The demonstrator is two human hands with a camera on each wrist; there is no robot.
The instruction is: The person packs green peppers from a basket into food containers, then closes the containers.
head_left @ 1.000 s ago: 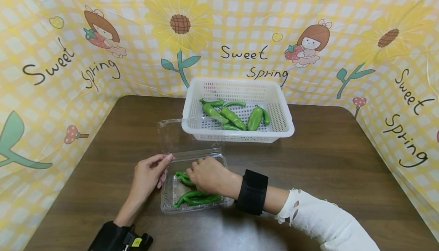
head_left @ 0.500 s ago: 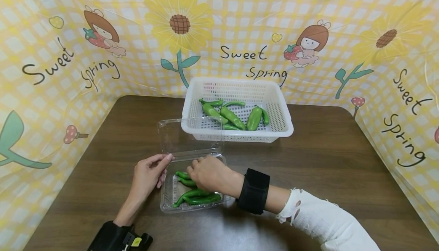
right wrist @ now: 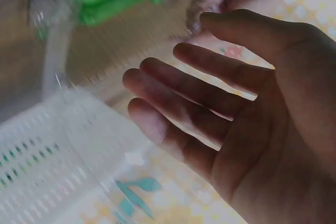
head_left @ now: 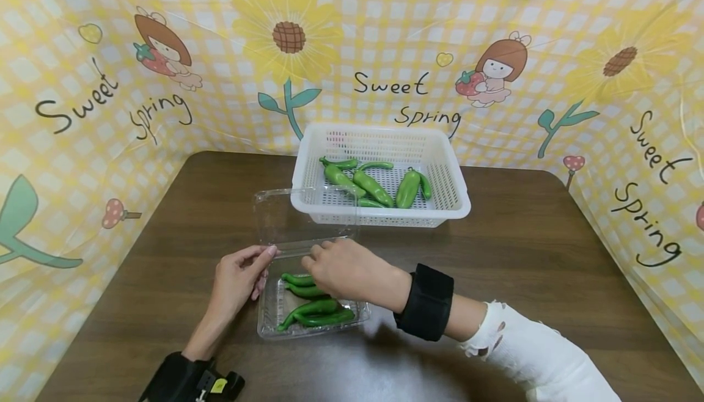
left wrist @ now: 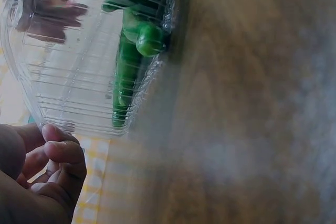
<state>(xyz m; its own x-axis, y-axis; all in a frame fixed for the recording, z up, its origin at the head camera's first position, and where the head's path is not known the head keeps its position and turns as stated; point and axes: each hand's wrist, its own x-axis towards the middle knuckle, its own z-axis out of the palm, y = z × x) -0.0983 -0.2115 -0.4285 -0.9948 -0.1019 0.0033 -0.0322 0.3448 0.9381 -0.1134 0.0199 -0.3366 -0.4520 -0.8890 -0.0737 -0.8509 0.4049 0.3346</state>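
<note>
Peppers (head_left: 310,310) in clamshell tray (head_left: 269,322) w/ basket (head_left: 459,203) behind (on table (head_left: 550,255)).

Black wrist bands (head_left: 428,300) on both arms; a white, holed sleeve (head_left: 541,359) covers the right.
</note>
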